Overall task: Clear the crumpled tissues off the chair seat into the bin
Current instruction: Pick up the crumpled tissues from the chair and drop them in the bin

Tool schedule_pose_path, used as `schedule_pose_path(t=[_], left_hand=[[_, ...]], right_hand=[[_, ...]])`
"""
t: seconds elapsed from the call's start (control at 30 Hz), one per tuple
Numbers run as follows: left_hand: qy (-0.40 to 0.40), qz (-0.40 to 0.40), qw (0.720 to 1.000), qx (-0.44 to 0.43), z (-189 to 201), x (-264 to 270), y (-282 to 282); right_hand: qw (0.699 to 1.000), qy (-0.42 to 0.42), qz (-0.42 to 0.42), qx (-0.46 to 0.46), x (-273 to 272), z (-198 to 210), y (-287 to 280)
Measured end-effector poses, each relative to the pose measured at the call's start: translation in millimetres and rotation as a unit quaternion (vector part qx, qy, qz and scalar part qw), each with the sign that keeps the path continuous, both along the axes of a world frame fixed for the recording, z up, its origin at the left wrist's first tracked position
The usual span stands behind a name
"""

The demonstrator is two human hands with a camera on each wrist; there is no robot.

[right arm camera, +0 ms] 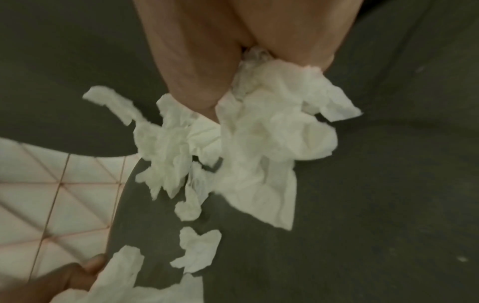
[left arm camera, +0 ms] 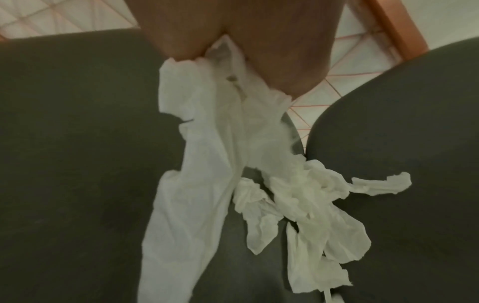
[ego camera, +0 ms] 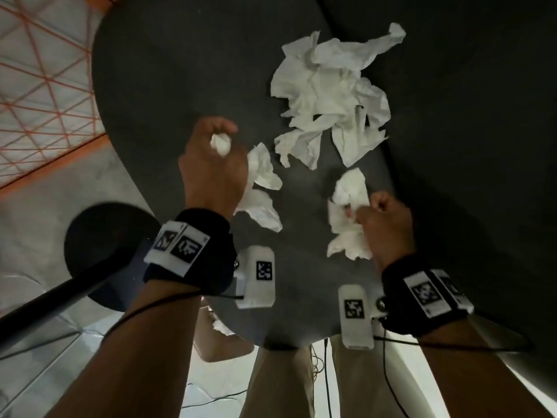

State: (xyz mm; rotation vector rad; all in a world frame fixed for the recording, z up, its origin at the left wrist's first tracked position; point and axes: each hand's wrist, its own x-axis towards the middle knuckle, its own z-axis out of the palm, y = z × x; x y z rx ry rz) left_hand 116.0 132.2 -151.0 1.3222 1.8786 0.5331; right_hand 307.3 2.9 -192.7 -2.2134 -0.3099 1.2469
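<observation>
Clutching tissue, both hands work the chair seat (ego camera: 168,86): left hand (ego camera: 212,167) and right hand (ego camera: 384,224) each grip a wad. Loose tissues (ego camera: 328,95) remain toward the back edge; light, soft, tearable, so bunch them whole.

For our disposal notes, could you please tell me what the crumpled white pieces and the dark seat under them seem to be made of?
The crumpled white tissues look like thin, soft matte paper: sharp creases, ragged torn edges, limp hanging from the left hand. The dark grey chair seat looks like matte, non-glossy fabric, though its weave is too blurred to confirm.
</observation>
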Motion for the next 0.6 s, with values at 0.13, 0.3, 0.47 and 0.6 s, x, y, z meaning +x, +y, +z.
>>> schedule_pose_path(t=[0.13, 0.3, 0.47, 0.6], left_hand=[[0.078, -0.090, 0.989, -0.090, -12.8, 18.7, 12.0], [0.186, -0.194, 0.946, -0.179, -38.4, 18.5, -18.8], [0.182, -0.173, 0.944, -0.215, -40.2, 3.1, -59.4], [0.140, -0.121, 0.961, -0.207, -29.4, -12.2, -78.5]], right_hand=[[0.998, 0.016, -0.052, -0.014, 13.7, 7.7, -17.2], [0.999, -0.021, -0.011, 0.022, 10.8, 14.5, -4.5], [0.986, -0.052, 0.104, 0.122, -17.4, 7.6, 31.3], [0.961, -0.041, 0.225, 0.152, -37.2, 5.5, 59.7]])
